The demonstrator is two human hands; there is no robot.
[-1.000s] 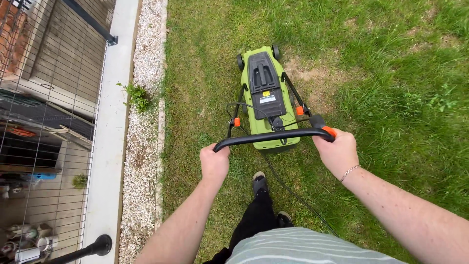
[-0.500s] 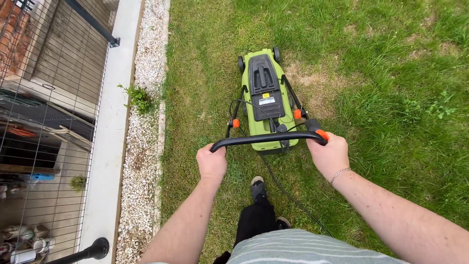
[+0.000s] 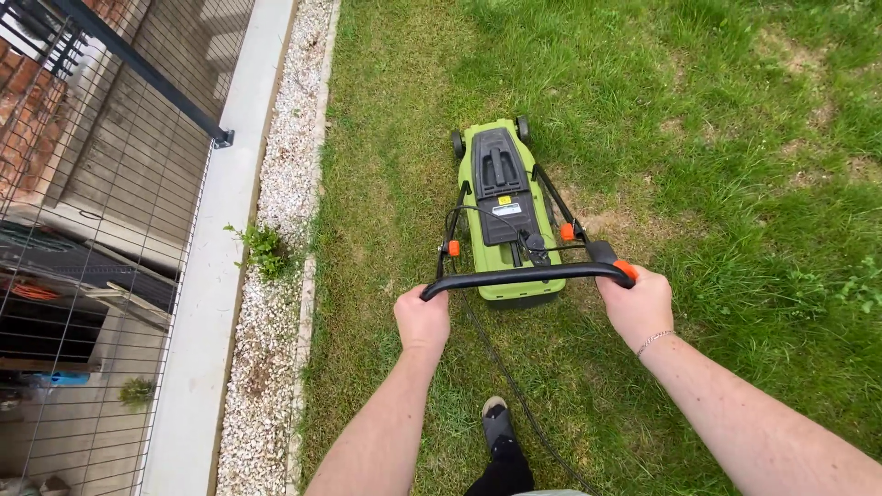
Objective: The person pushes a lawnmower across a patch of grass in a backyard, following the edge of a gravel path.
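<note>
A lime-green electric lawn mower (image 3: 501,207) with a black top stands on the grass in front of me. Its black handlebar (image 3: 524,275) runs across at hand height. My left hand (image 3: 422,321) grips the bar's left end. My right hand (image 3: 638,307), with a thin bracelet at the wrist, grips the right end beside an orange switch lever (image 3: 625,269). A black power cable (image 3: 501,363) trails from the mower back past my shoe (image 3: 497,423).
A strip of white gravel (image 3: 276,276) with a small weed (image 3: 264,250) borders the lawn on the left. Beyond it runs a pale concrete kerb (image 3: 213,276) and a black wire fence (image 3: 101,211) over a lower yard. Taller grass (image 3: 763,230) lies right.
The mower and both hands have advanced forward along the lawn edge. The weed in the gravel now lies further back, and my foot has dropped lower in view.
</note>
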